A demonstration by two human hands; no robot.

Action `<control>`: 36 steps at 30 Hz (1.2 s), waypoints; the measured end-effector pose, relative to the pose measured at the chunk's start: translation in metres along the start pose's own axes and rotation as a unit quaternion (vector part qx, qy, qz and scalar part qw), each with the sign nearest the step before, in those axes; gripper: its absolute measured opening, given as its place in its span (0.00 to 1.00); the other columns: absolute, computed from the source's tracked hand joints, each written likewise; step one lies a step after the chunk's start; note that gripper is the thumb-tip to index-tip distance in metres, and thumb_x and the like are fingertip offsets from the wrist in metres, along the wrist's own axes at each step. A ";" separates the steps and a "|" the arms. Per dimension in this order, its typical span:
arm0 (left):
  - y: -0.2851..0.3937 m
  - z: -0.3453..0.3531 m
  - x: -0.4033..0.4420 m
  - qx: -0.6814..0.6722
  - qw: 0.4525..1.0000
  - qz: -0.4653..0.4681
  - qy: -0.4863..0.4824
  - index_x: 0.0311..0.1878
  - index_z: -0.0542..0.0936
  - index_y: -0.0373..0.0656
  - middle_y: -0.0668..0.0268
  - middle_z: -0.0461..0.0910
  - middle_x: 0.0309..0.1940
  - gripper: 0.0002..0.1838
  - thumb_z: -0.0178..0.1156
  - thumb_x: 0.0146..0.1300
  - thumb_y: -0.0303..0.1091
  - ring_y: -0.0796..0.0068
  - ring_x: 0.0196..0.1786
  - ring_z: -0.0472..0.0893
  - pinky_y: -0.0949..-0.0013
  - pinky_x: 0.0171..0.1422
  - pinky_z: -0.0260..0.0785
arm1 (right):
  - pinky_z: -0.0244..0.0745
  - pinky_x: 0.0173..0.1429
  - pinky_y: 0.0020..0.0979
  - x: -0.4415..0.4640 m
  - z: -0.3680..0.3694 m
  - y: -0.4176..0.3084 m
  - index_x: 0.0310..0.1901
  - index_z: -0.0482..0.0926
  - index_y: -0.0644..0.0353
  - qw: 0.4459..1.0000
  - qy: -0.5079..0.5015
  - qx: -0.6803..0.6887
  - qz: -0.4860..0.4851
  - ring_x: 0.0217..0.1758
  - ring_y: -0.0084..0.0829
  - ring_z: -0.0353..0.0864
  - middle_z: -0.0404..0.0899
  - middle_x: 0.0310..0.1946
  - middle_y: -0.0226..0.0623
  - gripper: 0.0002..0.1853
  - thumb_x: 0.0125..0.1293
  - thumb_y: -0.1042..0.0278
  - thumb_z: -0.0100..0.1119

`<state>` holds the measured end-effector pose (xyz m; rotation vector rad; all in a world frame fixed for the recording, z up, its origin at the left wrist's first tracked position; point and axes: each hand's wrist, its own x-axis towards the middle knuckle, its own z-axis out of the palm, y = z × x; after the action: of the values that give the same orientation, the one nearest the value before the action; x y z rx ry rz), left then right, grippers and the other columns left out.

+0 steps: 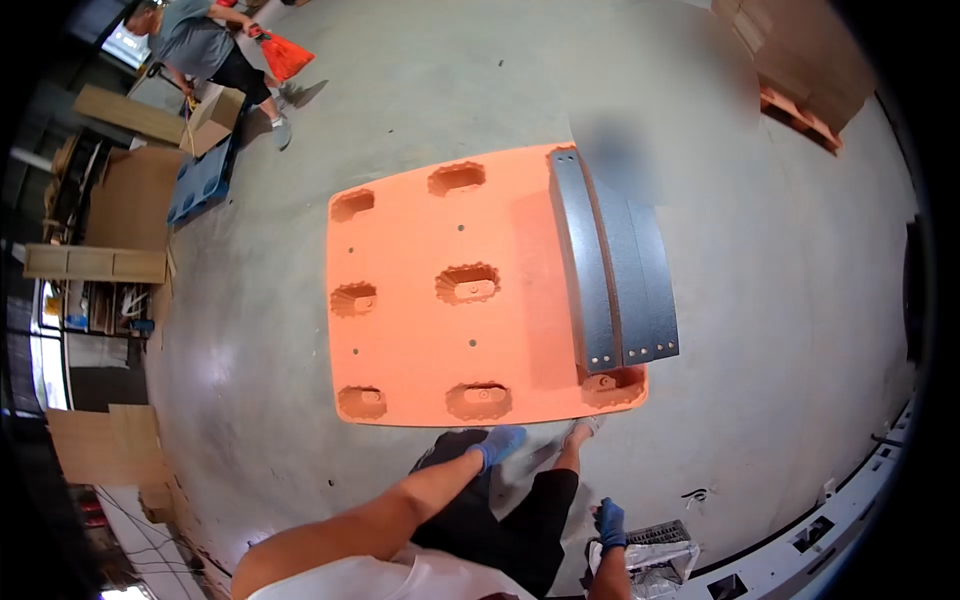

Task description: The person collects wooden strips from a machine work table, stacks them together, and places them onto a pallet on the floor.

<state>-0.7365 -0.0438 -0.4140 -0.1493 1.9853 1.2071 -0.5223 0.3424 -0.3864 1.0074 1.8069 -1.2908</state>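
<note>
My left hand [500,447], in a blue glove, hangs just in front of the near edge of an orange plastic pallet [410,240]. Its fingers look stretched out and hold nothing visible. Lower right, my right hand [611,522], also gloved in blue, has its fingers curled in; whatever may be in them is hidden. Beside it, below and to the right, is a crate-like box [672,556] with a dark grid top and crumpled silvery plastic. Several long dark grey panels [590,265] with small holes at their ends stand side by side along the pallet's right side.
At upper left a person [205,45] holds a red bag [284,57] beside a cardboard box [212,120] and a blue pallet [203,185]. Wooden boards [95,263] line the left. Large cartons [800,50] stand upper right. A pale metal frame [790,555] runs along the lower right.
</note>
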 end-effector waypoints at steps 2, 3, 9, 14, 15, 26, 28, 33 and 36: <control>0.009 -0.047 -0.034 0.021 0.996 0.090 0.002 0.32 0.82 0.45 0.55 0.80 0.26 0.13 0.51 0.69 0.36 0.63 0.30 0.82 0.55 0.35 0.71 | 0.68 0.20 0.34 -0.051 0.053 -0.034 0.36 0.77 0.61 0.976 0.049 0.183 0.109 0.21 0.24 0.78 0.82 0.23 0.33 0.09 0.68 0.68 0.68; 0.014 -0.072 -0.051 0.031 0.990 0.134 0.004 0.31 0.81 0.46 0.58 0.79 0.24 0.12 0.51 0.68 0.35 0.64 0.29 0.82 0.55 0.33 0.70 | 0.68 0.22 0.35 -0.084 0.081 -0.033 0.36 0.78 0.63 0.984 0.066 -0.052 -0.157 0.20 0.26 0.77 0.82 0.23 0.36 0.13 0.71 0.61 0.62; 0.209 -0.298 -0.240 -0.386 0.916 0.105 0.031 0.61 0.83 0.40 0.68 0.84 0.56 0.18 0.59 0.76 0.42 0.78 0.56 0.81 0.68 0.64 0.75 | 0.68 0.27 0.45 -0.194 0.196 -0.002 0.25 0.71 0.58 0.909 0.185 -0.234 -0.292 0.22 0.46 0.77 0.77 0.21 0.47 0.15 0.69 0.64 0.60; 0.327 -0.369 -0.414 -0.341 0.806 0.478 0.069 0.76 0.65 0.33 0.50 0.75 0.69 0.28 0.51 0.77 0.31 0.56 0.72 0.75 0.53 0.76 0.68 | 0.68 0.25 0.45 -0.262 0.243 0.042 0.26 0.71 0.59 0.862 0.294 -0.234 -0.341 0.18 0.43 0.75 0.73 0.18 0.47 0.16 0.69 0.63 0.64; 0.347 -0.372 -0.450 -0.278 0.791 0.532 0.117 0.79 0.61 0.32 0.47 0.72 0.71 0.31 0.51 0.76 0.31 0.52 0.73 0.74 0.49 0.79 0.65 | 0.69 0.26 0.46 -0.272 0.254 0.047 0.26 0.71 0.58 0.831 0.329 -0.257 -0.369 0.19 0.44 0.76 0.73 0.18 0.48 0.16 0.68 0.64 0.64; 0.373 -0.273 -0.737 -0.492 0.157 0.832 -0.204 0.67 0.79 0.42 0.59 0.74 0.71 0.30 0.65 0.68 0.51 0.56 0.73 0.70 0.53 0.74 0.59 | 0.72 0.43 0.53 -0.418 0.390 0.085 0.36 0.82 0.63 0.895 0.425 0.100 -0.092 0.39 0.60 0.81 0.83 0.38 0.57 0.16 0.69 0.57 0.55; 0.350 -0.257 -0.761 -0.490 0.141 0.822 -0.253 0.67 0.78 0.42 0.59 0.74 0.69 0.30 0.64 0.69 0.51 0.57 0.71 0.71 0.54 0.72 0.61 | 0.73 0.45 0.50 -0.463 0.420 0.083 0.38 0.83 0.63 0.869 0.432 0.241 -0.031 0.39 0.53 0.82 0.84 0.39 0.55 0.20 0.71 0.52 0.54; 0.307 -0.237 -0.820 -0.526 0.136 0.766 -0.344 0.67 0.77 0.41 0.58 0.76 0.66 0.28 0.62 0.71 0.50 0.59 0.66 0.74 0.57 0.68 0.64 | 0.77 0.49 0.42 -0.562 0.558 0.115 0.41 0.85 0.62 0.803 0.490 0.328 0.092 0.37 0.38 0.82 0.86 0.35 0.46 0.21 0.73 0.49 0.55; 0.303 -0.232 -0.845 -0.552 0.126 0.727 -0.388 0.67 0.77 0.40 0.58 0.78 0.64 0.27 0.61 0.72 0.49 0.60 0.64 0.76 0.59 0.65 0.66 | 0.75 0.47 0.48 -0.613 0.635 0.110 0.38 0.85 0.63 0.756 0.504 0.398 0.126 0.37 0.52 0.83 0.84 0.37 0.56 0.21 0.71 0.51 0.54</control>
<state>-0.4342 -0.3047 0.4229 1.6858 -0.8778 2.5626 -0.0827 -0.3644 -0.0741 2.7405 1.6171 -1.4755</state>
